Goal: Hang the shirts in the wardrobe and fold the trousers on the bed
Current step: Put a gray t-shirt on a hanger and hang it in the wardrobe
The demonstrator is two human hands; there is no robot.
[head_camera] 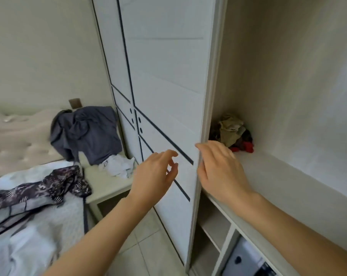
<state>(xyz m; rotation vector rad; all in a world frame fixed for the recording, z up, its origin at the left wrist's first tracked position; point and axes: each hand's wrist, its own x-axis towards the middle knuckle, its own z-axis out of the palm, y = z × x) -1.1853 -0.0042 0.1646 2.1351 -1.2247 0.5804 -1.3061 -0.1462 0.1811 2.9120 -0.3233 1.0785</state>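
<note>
The white sliding wardrobe door [164, 96] stands partly open. My right hand [220, 168] grips its right edge, fingers curled at the frame. My left hand [154, 176] hovers in front of the door face, fingers loosely bent, holding nothing. A grey shirt [87, 132] lies crumpled on the bedside table [107, 188], with a white garment [118, 166] beside it. A dark patterned garment [49, 186] lies on the bed [39, 236] at the lower left. No hanging rail or hanger is in view.
Inside the open wardrobe, a shelf [278, 186] carries a small pile of tan, dark and red clothes [232, 134] in the back corner. Below are compartments [214, 226] and a white box with a knob [246, 259]. A tufted headboard [15, 140] backs the bed.
</note>
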